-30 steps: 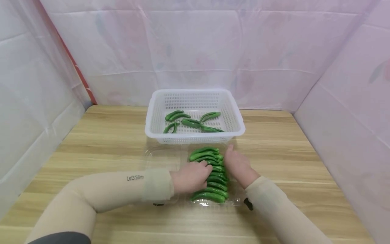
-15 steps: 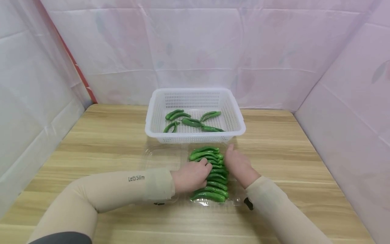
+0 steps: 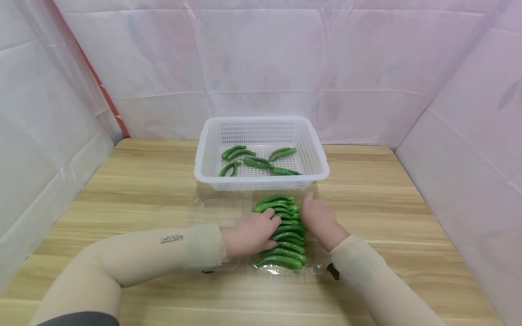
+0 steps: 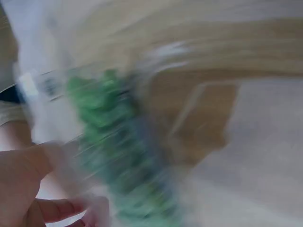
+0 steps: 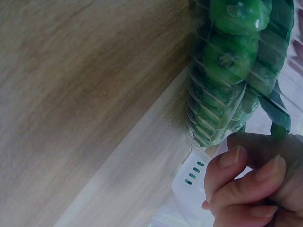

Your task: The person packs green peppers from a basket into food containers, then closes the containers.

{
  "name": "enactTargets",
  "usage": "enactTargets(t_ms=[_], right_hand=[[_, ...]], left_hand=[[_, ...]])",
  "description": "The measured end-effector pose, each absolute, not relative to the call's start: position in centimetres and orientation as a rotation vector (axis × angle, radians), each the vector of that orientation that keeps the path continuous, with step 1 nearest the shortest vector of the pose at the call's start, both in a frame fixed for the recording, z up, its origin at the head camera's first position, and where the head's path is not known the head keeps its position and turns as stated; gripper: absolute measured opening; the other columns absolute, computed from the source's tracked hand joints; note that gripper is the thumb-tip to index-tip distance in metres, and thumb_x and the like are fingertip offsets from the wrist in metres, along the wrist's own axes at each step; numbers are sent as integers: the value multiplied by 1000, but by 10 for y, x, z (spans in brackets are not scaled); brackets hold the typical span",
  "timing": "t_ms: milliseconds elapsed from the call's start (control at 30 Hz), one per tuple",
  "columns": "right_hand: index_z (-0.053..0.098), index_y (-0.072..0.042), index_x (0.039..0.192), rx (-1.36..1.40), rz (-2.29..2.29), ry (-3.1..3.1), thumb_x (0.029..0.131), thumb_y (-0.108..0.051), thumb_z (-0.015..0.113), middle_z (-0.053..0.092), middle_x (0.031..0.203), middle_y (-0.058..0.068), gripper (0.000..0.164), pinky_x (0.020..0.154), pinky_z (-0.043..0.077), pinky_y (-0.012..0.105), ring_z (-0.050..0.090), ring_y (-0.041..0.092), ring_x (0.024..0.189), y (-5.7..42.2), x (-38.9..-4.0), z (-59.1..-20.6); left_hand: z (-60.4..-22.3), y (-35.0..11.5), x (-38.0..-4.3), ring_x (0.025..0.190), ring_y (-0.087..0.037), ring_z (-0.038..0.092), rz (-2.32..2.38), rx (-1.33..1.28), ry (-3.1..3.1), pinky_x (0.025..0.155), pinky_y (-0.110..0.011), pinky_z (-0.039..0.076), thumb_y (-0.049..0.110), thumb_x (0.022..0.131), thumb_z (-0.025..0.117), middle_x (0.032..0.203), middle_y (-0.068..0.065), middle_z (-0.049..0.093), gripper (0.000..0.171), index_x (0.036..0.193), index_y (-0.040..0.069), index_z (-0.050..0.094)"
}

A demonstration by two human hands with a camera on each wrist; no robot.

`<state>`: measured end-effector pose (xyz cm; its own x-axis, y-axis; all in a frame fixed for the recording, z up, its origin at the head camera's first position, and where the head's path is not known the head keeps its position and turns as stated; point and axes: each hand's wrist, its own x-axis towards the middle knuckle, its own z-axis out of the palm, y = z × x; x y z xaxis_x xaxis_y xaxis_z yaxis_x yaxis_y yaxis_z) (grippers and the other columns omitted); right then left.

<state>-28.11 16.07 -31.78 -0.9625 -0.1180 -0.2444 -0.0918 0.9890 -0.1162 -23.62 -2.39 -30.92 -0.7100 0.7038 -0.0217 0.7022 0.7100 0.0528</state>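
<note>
In the head view, a row of green chili peppers (image 3: 287,240) lies in the right half of a clear plastic clamshell box (image 3: 274,272). My left hand (image 3: 248,233) reaches over the row from the left, fingertips at the peppers. Its thumb and fingers stand apart in the blurred left wrist view, with no pepper visible between them. Beside the box's right edge is my right hand (image 3: 322,222), close to the pepper ends. Curled fingers (image 5: 270,172) show in the right wrist view, beside the ribbed box wall, with nothing seen in them.
Behind the box stands a white perforated basket (image 3: 261,182) with several more peppers (image 3: 257,163) inside. The box's clear lid (image 3: 216,210) lies open to the left. Patterned white sheets (image 3: 261,54) enclose the wooden table (image 3: 134,181) at the back and sides.
My left hand has shifted slightly to the left, uncovering more of the middle peppers. My right hand keeps its place by the box edge.
</note>
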Motion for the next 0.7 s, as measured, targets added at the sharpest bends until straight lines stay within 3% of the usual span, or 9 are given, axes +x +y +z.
enactTargets(t_ms=[167, 367, 433, 567, 700], right_hand=[[12, 19, 138, -151, -167, 2878, 93, 0, 35, 60, 73, 22, 54, 48, 48, 39, 59, 29, 60, 161, -282, -318], [11, 18, 139, -146, -170, 2882, 94, -2, 36, 54, 62, 14, 55, 43, 46, 35, 55, 25, 52, 163, -279, -321], [10, 17, 140, -139, -185, 2876, 95, -4, 36, 52, 58, 11, 56, 41, 44, 31, 53, 22, 49, 164, -278, -323], [11, 17, 139, -139, -176, 2881, 94, -4, 38, 50, 55, 9, 57, 38, 43, 29, 51, 20, 46, 164, -275, -325], [14, 17, 139, -145, -151, 2898, 94, -4, 38, 49, 53, 8, 56, 38, 43, 29, 50, 19, 45, 164, -273, -328]], left_hand=[[-264, -38, -254, 67, -9, 53, 72, 1116, 2970, 51, -18, 44, 45, 88, 59, 92, 0, 57, 41, 108, 9, 59], [-196, -56, -306, 72, -13, 56, 226, 842, 2943, 63, -25, 48, 34, 92, 56, 87, -1, 61, 27, 101, 9, 60], [-180, -61, -324, 66, -15, 53, 208, 749, 2918, 60, -29, 47, 31, 93, 54, 80, -2, 58, 21, 93, 10, 59], [-165, -64, -361, 70, -18, 51, 99, 639, 2940, 65, -35, 47, 27, 94, 52, 82, -5, 57, 20, 90, 9, 57], [-174, -66, -395, 79, -21, 55, 12, 538, 2927, 76, -39, 50, 27, 93, 53, 93, -9, 61, 23, 92, 5, 60]])
